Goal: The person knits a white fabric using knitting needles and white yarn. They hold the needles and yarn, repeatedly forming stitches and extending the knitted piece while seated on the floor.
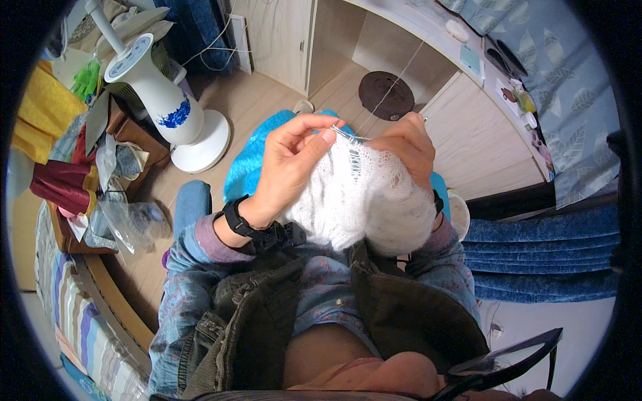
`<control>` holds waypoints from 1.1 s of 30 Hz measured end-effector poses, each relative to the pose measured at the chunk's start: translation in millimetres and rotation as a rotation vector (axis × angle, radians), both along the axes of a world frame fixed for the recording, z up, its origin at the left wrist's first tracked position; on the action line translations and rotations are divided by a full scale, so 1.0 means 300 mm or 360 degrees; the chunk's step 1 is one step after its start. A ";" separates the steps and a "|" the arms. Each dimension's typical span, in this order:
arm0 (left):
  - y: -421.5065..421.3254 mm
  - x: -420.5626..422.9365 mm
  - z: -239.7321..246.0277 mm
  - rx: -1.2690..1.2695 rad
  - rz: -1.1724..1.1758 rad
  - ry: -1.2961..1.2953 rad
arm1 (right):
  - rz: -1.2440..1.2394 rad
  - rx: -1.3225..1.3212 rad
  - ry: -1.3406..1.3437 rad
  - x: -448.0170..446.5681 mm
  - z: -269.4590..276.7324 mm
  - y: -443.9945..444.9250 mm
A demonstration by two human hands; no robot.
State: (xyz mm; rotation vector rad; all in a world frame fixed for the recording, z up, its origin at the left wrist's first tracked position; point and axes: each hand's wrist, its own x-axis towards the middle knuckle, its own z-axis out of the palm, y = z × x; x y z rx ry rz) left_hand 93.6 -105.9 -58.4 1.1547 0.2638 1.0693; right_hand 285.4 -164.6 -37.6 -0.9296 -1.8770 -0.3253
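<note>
White openwork knitting hangs between my hands above my lap. My left hand pinches its top edge and the tip of a thin metal knitting needle between thumb and fingers. On the other side, my right hand is closed around the knitting near its upper right edge, and a small metal end pokes out by its knuckles. A thin white strand of yarn runs from the work up toward the cabinet top. Folds of the fabric cover part of the right hand and wrist.
Ahead stands a pale wooden cabinet with an open compartment and a dark round object before it. A white pedestal appliance with blue decoration stands at left, near piled clothes and a clear plastic bag. Blue curtain fabric hangs right.
</note>
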 end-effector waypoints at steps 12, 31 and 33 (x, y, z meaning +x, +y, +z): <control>-0.012 0.027 -0.047 -0.0084 -0.0071 0.0179 | -0.0063 -0.0317 -0.0023 -0.024 0.039 0.039; -0.019 0.007 -0.018 0.0066 -0.0026 0.0144 | 0.0109 -0.0027 0.0036 -0.017 -0.002 0.010; -0.015 0.002 -0.024 0.0133 -0.0131 0.0333 | 0.0042 0.0124 0.0028 -0.024 -0.007 0.021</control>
